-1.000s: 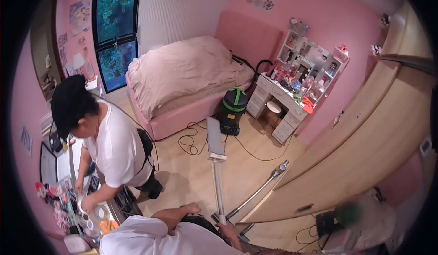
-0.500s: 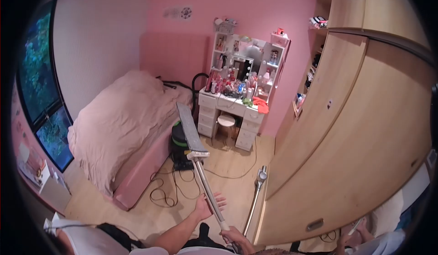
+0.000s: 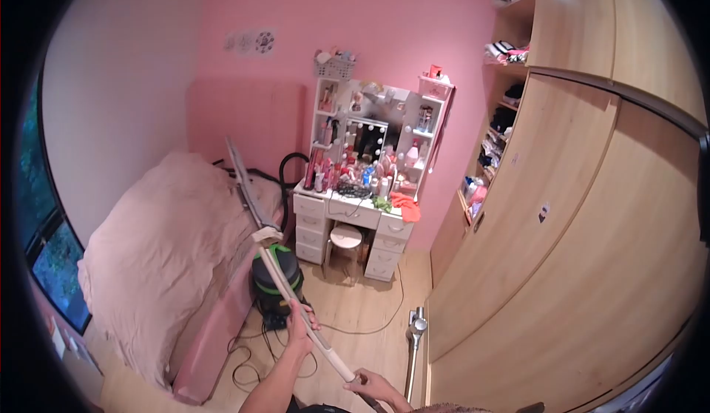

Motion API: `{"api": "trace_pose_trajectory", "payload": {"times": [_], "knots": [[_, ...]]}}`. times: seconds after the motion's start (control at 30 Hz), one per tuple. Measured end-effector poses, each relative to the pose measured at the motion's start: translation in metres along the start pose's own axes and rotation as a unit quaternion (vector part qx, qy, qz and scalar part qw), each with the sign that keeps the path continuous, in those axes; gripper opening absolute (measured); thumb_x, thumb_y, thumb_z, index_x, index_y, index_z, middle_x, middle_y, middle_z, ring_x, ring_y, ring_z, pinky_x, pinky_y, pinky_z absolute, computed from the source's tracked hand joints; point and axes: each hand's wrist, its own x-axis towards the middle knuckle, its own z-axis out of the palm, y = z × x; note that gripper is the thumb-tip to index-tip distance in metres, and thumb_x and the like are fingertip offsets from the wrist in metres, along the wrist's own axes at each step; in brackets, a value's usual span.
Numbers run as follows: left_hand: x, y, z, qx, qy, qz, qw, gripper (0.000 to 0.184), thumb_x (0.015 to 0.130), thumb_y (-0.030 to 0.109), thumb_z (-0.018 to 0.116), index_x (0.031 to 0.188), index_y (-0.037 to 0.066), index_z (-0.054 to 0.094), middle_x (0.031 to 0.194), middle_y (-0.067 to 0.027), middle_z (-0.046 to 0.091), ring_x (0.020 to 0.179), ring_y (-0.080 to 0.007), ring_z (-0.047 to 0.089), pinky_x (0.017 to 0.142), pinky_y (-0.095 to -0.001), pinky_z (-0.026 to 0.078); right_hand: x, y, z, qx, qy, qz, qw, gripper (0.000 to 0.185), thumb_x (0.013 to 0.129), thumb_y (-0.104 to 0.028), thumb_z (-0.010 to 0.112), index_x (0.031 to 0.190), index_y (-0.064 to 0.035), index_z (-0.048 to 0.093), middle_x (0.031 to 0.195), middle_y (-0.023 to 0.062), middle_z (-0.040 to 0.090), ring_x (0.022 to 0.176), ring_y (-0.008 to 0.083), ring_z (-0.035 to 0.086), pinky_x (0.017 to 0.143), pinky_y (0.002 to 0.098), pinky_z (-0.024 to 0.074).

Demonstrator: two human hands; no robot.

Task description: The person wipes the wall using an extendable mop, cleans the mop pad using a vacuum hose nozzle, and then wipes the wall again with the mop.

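A flat mop with a long pale pole (image 3: 276,271) slants up and away from me, its narrow grey head (image 3: 242,176) raised in front of the bed. My left hand (image 3: 300,326) is wrapped round the middle of the pole. Lower down, near the dark end of the pole, my right hand (image 3: 373,386) grips it too. Behind the pole stands a black and green vacuum cleaner (image 3: 275,276) with a black hose, next to the bed.
A bed with a pink cover (image 3: 163,243) is on the left. Ahead stands a white dressing table (image 3: 310,206) crowded with bottles, with a round stool (image 3: 345,237). A wooden wardrobe (image 3: 532,265) fills the right; a silver stick-like appliance (image 3: 416,339) stands beside it. Cables (image 3: 248,361) lie on the floor.
My left hand was open beside the pole and has now closed round it. The mop head has swung left in view, and my view has shifted to the right.
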Motion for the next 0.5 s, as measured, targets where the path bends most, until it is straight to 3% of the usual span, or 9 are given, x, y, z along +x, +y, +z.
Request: {"api": "trace_pose_trajectory", "payload": {"times": [0.07,0.1,0.17,0.47,0.5], "knots": [[0.031,0.032,0.001,-0.005,0.006,0.023,1.0,0.055,0.099,0.065,0.056,0.095,0.01,0.051,0.064,-0.0026,0.048,0.052,-0.0156,0.048,0.05,-0.0318,0.045,0.008,-0.005,0.006,-0.028,0.051,-0.037,0.998,0.062,0.082,-0.053,0.083,0.123,-0.008,0.069,0.098,0.0121,0.074,0.091,0.0207,0.07,0.083,0.0381,0.0567],[0.044,0.049,0.003,0.0,0.005,0.042,0.999,0.055,0.099,0.064,0.057,0.094,0.01,0.051,0.065,-0.0029,0.048,0.052,-0.0158,0.048,0.05,-0.0317,0.045,0.028,0.016,0.015,-0.028,0.063,-0.032,0.997,0.062,0.082,-0.053,0.083,0.123,-0.008,0.069,0.098,0.0121,0.074,0.091,0.0207,0.07,0.083,0.0381,0.0567],[0.071,0.081,-0.003,-0.008,-0.007,0.064,0.998,0.053,0.101,0.062,0.055,0.094,0.01,0.051,0.066,-0.0032,0.049,0.053,-0.0164,0.049,0.052,-0.0317,0.046,0.093,0.076,0.032,-0.15,0.098,-0.027,0.983,0.069,0.084,-0.036,0.078,0.142,-0.0042,0.058,0.145,0.0276,0.056,0.136,0.0431,0.052,0.114,0.0467,0.0409],[0.141,0.158,-0.066,-0.028,-0.04,0.045,0.998,0.044,0.106,0.052,0.054,0.087,0.012,0.05,0.066,-0.0061,0.052,0.055,-0.0223,0.053,0.056,-0.039,0.049,0.223,0.012,0.058,-0.199,0.213,0.093,0.952,0.066,0.086,-0.039,0.076,0.14,-0.0049,0.06,0.138,0.0263,0.059,0.13,0.0419,0.055,0.11,0.0468,0.0436],[0.148,0.156,-0.08,-0.041,-0.067,0.027,0.997,0.039,0.103,0.051,0.061,0.093,0.014,0.055,0.072,-0.0035,0.055,0.064,-0.0203,0.057,0.064,-0.0405,0.052,0.238,0.002,0.06,-0.203,0.218,0.099,0.95,0.066,0.086,-0.04,0.075,0.14,-0.0049,0.06,0.137,0.0262,0.059,0.129,0.0417,0.056,0.11,0.0468,0.0439]]}}
